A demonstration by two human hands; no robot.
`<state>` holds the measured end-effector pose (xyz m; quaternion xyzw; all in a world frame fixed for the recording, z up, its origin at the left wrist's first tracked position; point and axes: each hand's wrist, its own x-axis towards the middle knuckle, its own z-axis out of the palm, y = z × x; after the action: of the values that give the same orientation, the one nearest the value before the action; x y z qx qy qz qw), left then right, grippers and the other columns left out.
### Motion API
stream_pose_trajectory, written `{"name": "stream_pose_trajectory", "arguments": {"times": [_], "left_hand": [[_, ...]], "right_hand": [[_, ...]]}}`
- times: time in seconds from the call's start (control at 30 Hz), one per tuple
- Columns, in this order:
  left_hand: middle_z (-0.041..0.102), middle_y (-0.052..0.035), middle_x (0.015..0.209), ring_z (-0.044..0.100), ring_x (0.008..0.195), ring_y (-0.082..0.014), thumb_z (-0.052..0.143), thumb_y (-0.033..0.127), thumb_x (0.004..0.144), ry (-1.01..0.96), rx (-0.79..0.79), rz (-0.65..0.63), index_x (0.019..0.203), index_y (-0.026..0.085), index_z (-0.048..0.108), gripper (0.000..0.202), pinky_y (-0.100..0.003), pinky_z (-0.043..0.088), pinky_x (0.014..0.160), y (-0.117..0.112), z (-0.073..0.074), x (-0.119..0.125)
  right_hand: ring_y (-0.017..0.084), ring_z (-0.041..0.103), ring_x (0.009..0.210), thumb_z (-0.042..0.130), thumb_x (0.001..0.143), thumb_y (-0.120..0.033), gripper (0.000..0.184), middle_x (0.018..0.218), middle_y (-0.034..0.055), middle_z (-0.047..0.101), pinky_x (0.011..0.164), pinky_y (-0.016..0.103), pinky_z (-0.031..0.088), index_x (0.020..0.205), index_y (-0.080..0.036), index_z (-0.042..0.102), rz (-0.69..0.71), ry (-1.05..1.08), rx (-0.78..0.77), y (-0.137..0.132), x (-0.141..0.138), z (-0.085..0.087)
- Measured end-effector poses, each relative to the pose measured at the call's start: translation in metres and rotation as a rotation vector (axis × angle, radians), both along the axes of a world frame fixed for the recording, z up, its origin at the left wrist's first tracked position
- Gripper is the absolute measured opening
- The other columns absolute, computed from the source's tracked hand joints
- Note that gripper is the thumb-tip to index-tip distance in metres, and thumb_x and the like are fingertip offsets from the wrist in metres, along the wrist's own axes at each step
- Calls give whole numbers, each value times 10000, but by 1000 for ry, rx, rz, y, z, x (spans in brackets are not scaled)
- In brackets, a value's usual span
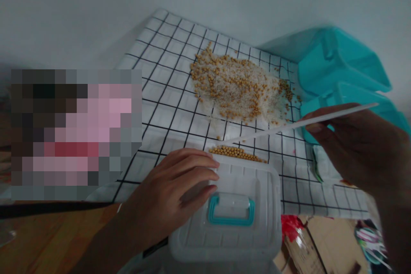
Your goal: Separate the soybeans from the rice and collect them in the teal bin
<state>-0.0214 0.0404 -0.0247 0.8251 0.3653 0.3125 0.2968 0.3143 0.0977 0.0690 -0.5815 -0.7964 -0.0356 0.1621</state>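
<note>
My right fingers (pixel 324 139) pinch a thin white strip (pixel 282 128) at about its middle, with its free end reaching left toward a narrow row of beans (pixel 239 153). My left fingers (pixel 192 175) lie loosely bent on the box (pixel 231 239), spread over its lid and gripping nothing. The row sits at the far edge of the lid; whether it is inside the box or just behind it, I cannot tell. Beyond the strip, a mixed pile (pixel 231 85) of tan beans and fine white grains covers much of the checked bench (pixel 170 81). Teal bins (pixel 343 60) stand right of the pile, behind my wrist, and a packet (pixel 324 165) lies nearer me. Cardboard (pixel 324 239) shows below.

The strip, pinched at one spot only, could twist and flick beans astray. Loose ones could roll, being round. The box appears to jut past the bench's near edge, so a hard press of my left fingers might tip it.

I can read no brand, label or writing; the packet is too blurred.
</note>
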Motion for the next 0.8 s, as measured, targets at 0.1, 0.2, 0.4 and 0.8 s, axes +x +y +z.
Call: {"name": "stream_pose_trajectory", "arguments": {"times": [0.1, 0.2, 0.4, 0.8], "left_hand": [[690, -26, 1206, 573, 1241, -165, 716, 100, 901, 1, 10, 3, 1107, 214, 655, 244, -340, 436, 1132, -1, -1, 0], [693, -24, 1204, 584, 1232, -163, 721, 105, 900, -4, 23, 9, 1114, 215, 657, 249, -349, 432, 1136, -2, -3, 0], [695, -25, 1183, 574, 1231, -174, 724, 101, 894, -3, 7, 8, 1094, 216, 662, 239, -358, 454, 1120, 0, -1, 1], [699, -21, 1201, 610, 1224, -172, 718, 111, 898, 1, 16, 18, 1099, 226, 665, 237, -363, 444, 1123, -3, -3, -1]], "right_hand": [[187, 688, 743, 562, 963, -549, 290, 929, -3, 737, 599, 322, 443, 968, -284, 681, 22, 21, -9, 0, 0, 0], [178, 671, 697, 537, 973, -568, 331, 939, 12, 733, 577, 320, 434, 989, -273, 686, 14, -30, -2, -1, -1, -1], [182, 663, 665, 517, 975, -581, 354, 820, 7, 708, 556, 312, 423, 951, -264, 674, -23, -77, 19, 0, -1, 0], [171, 704, 796, 566, 983, -499, 238, 940, -21, 737, 650, 292, 479, 1032, -299, 686, 68, -46, 40, -6, -4, 0]]}}
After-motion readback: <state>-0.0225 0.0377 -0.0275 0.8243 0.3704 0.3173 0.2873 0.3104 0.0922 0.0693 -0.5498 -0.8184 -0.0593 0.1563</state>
